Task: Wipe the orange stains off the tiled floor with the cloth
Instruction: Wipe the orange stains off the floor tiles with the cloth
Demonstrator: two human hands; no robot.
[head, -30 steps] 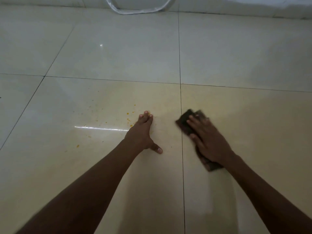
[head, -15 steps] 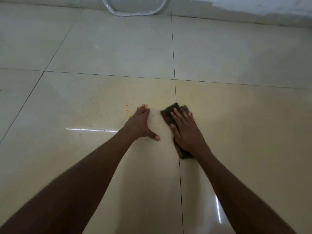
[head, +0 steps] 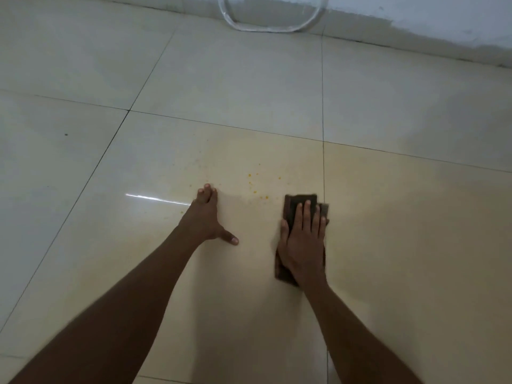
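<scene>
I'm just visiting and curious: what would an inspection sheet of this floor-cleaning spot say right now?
Surface: glossy cream tiled floor with dark grout lines and a streak of glare.
Job's things: dark cloth flat on the floor; orange stains scattered just beyond and left of it, not yet wiped.
Clutter: nothing seen.
Grippers: right hand presses flat on the cloth; left hand rests flat on the tile, thumb spread.
Cables: clear tube loop by the far wall.
Surroundings: pale wall along the top edge.
</scene>
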